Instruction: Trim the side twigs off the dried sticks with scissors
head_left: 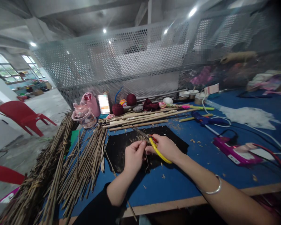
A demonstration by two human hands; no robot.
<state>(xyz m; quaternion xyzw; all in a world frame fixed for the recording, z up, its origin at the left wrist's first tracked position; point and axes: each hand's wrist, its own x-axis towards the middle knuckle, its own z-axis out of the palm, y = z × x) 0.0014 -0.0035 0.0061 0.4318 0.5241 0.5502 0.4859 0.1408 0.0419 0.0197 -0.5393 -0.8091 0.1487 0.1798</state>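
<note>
My right hand (165,148) is closed around scissors (157,150) with yellow handles, their dark blades pointing up and to the left. Close beside it, my left hand (133,157) makes a pinch, the fingertips of both hands nearly meeting. A thin stalk-like strand (147,160) hangs below the fingertips; its upper part is hidden by them. Under both hands lies a black cloth (115,142), with small plant scraps (138,137) scattered near the blades. To the left, many thin dry sticks (84,170) are spread over the blue table (154,193).
Bundled brushwood (41,165) lines the table's left edge. Behind the cloth are longer canes (140,120), yarn balls (131,99) and a pink basket (86,120). At right lie a blue glue gun (204,119), a purple power strip (235,151) and cords. A perforated metal screen (121,59) stands behind.
</note>
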